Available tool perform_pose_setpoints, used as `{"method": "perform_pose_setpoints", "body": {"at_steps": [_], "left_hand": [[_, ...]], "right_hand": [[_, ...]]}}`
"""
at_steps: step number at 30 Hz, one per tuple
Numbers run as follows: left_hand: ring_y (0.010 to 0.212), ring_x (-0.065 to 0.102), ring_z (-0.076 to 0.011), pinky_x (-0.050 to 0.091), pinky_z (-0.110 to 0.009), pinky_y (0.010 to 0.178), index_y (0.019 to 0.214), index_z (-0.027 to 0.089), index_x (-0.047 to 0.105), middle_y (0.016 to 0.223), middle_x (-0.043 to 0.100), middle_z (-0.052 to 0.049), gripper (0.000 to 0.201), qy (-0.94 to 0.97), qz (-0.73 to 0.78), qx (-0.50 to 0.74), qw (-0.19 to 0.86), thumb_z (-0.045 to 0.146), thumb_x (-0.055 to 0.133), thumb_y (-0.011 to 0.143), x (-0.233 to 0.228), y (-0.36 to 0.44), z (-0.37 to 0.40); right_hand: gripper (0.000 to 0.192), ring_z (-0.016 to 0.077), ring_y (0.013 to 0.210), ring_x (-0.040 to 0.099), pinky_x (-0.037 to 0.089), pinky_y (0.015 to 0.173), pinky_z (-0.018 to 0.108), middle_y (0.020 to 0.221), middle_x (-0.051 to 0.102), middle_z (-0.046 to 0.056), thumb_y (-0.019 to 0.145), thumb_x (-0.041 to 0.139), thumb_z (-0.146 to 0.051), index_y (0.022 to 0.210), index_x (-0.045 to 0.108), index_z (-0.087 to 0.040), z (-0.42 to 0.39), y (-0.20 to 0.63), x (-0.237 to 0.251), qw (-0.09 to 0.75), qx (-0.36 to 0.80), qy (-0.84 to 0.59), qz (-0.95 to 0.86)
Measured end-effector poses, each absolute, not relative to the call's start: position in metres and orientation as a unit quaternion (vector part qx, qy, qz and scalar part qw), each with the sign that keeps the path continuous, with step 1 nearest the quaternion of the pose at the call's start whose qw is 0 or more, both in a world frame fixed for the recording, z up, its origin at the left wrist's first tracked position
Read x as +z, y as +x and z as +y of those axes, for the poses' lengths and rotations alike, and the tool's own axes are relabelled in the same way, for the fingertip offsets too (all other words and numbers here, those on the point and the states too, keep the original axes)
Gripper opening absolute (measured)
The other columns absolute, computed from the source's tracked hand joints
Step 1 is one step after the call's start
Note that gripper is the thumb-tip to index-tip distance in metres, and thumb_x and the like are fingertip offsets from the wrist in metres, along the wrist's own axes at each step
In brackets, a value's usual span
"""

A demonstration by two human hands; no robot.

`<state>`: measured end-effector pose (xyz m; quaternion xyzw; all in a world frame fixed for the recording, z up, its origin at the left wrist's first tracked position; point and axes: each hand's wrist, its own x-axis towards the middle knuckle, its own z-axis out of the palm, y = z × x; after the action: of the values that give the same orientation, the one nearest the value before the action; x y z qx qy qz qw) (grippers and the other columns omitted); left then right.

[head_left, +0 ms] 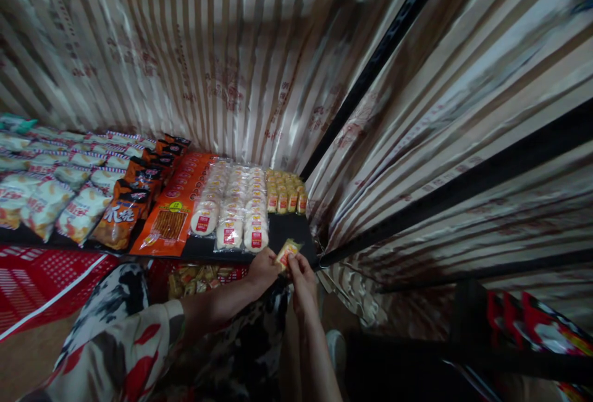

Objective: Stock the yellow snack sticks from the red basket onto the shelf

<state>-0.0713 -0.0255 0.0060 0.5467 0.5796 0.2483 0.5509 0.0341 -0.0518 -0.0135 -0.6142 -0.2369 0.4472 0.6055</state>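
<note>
1. A red basket (28, 278) is at 9 o'clock from the left hand (264, 271).
2. On the black shelf (290, 235), between 9 and 10 o'clock, are puffy white snack bags (83, 210), then brown-and-orange bags (118, 220).
3. Flat orange snack-stick bags (157, 229) come next, at 10 o'clock.
4. Under the shelf, at 9 o'clock, lie wrapped yellow snacks (197, 280).
5. Wrapped round white rice crackers (229, 232) make three rows at 11 o'clock.
6. The left hand pinches one side of a small yellow packet (286, 255), by the shelf's front edge.
7. More little yellow packs (286, 201) sit between 12 and 1 o'clock.
8. The right hand (302, 273), at 3 o'clock, pinches the packet too.
9. Red bags (532, 318) are far off at 3 o'clock.
</note>
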Motion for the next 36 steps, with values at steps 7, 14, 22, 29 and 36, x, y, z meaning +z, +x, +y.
{"method": "perform_pose_setpoints", "body": {"at_steps": [7, 14, 22, 29, 36], "left_hand": [[0.063, 0.056, -0.0113, 0.041, -0.019, 0.056, 0.073, 0.017, 0.057, 0.066, 0.058, 0.001, 0.007, 0.548, 0.588, 0.27, 0.53, 0.015, 0.05, 0.075, 0.003, -0.055, -0.015], [0.059, 0.057, -0.0124, 0.045, -0.022, 0.055, 0.073, 0.016, 0.055, 0.066, 0.059, -0.002, 0.027, 0.481, 0.583, 0.299, 0.582, 0.023, 0.033, 0.087, 0.003, -0.046, -0.007], [0.09, 0.058, -0.0169, 0.046, -0.025, 0.081, 0.078, 0.015, 0.06, 0.09, 0.063, -0.008, 0.029, 0.541, 0.598, 0.299, 0.511, 0.019, 0.032, 0.085, 0.006, -0.041, 0.002], [0.101, 0.056, -0.0175, 0.042, -0.026, 0.092, 0.091, 0.019, 0.059, 0.098, 0.064, -0.007, 0.027, 0.541, 0.594, 0.307, 0.51, 0.025, 0.033, 0.088, 0.01, -0.035, 0.004], [0.103, 0.056, -0.019, 0.04, -0.03, 0.095, 0.1, 0.016, 0.057, 0.104, 0.063, -0.01, 0.03, 0.506, 0.61, 0.341, 0.506, 0.026, 0.03, 0.09, 0.011, -0.028, 0.009]], "right_hand": [[0.053, 0.0122, 0.059, 0.058, 0.044, 0.054, 0.022, 0.074, 0.063, 0.0, 0.061, 0.068, -0.048, 0.103, 0.062, -0.016, -0.042, 0.051, -0.021, 0.569, 0.381, -0.659, -0.311], [0.064, 0.0173, 0.073, 0.062, 0.049, 0.066, 0.026, 0.087, 0.065, 0.007, 0.061, 0.063, -0.05, 0.112, 0.059, -0.013, -0.034, 0.057, -0.031, 0.519, 0.3, -0.721, -0.348], [0.073, 0.0243, 0.087, 0.06, 0.049, 0.075, 0.033, 0.095, 0.061, 0.012, 0.06, 0.06, -0.054, 0.115, 0.055, -0.008, -0.017, 0.055, -0.029, 0.462, 0.255, -0.759, -0.381], [0.061, 0.0209, 0.083, 0.059, 0.05, 0.067, 0.03, 0.099, 0.057, 0.013, 0.066, 0.055, -0.047, 0.115, 0.055, -0.01, -0.002, 0.048, -0.026, 0.464, 0.205, -0.755, -0.415], [0.06, 0.0173, 0.083, 0.06, 0.049, 0.071, 0.028, 0.101, 0.061, 0.01, 0.065, 0.057, -0.039, 0.119, 0.048, -0.015, 0.019, 0.042, -0.032, 0.531, 0.267, -0.696, -0.404]]}}
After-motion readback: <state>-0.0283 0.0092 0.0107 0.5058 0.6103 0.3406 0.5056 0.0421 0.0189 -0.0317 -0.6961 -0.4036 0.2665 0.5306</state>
